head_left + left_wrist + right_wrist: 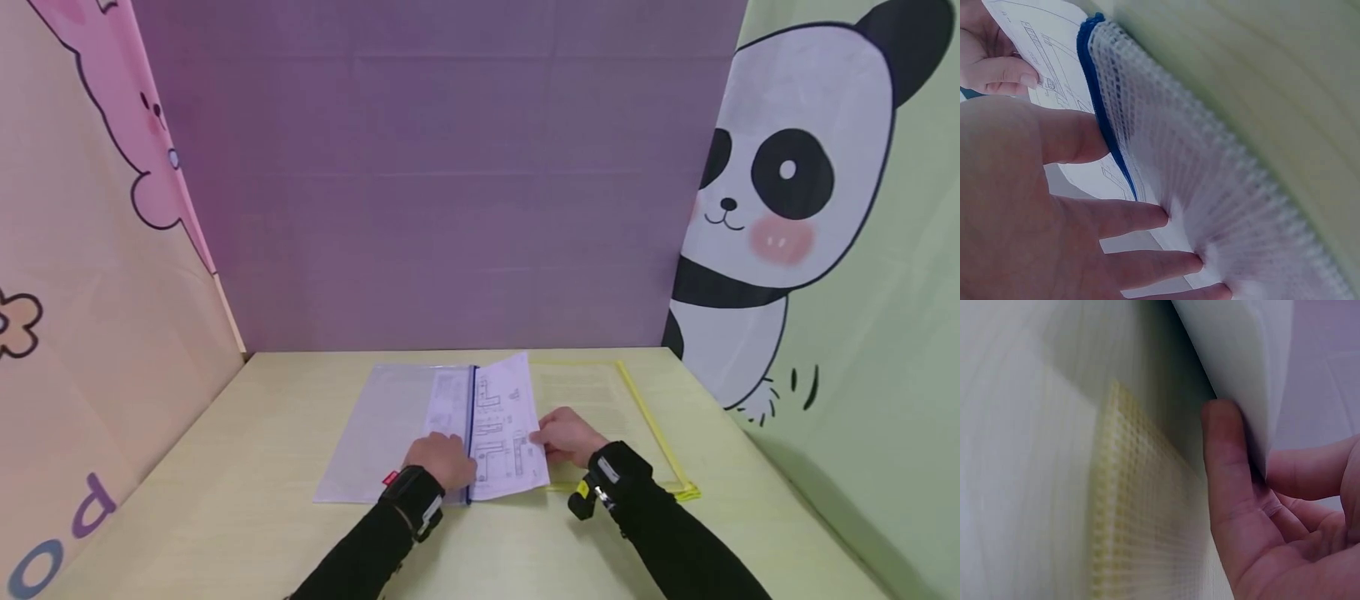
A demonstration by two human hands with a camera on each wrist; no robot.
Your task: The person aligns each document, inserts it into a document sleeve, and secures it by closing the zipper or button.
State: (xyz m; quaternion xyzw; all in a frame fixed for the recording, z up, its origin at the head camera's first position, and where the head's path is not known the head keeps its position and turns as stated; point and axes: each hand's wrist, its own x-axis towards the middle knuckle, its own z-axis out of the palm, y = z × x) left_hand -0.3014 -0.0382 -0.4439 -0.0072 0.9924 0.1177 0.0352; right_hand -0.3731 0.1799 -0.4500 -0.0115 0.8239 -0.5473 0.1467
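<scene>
A clear mesh zip pouch (pixel 367 442) with a blue zip edge lies on the table. White paper (pixel 506 417) printed with line drawings is partly inside it and sticks out to the right past the blue edge. My left hand (pixel 441 460) presses the pouch beside that edge. In the left wrist view, spread, fairly straight fingers (pixel 1135 215) push folds into the mesh pouch (pixel 1210 169), and the thumb touches the blue edge. My right hand (pixel 567 437) pinches the paper's outer edge between thumb and fingers; the paper (pixel 1238 356) is lifted off the surface there.
A yellow-edged mesh pouch (pixel 652 417) lies to the right, partly beneath the paper and my right hand; faint print shows through it. The wooden table (pixel 225 500) meets a purple back panel (pixel 450 183). Decorated panels stand left and right, the right one with a panda (pixel 787 233).
</scene>
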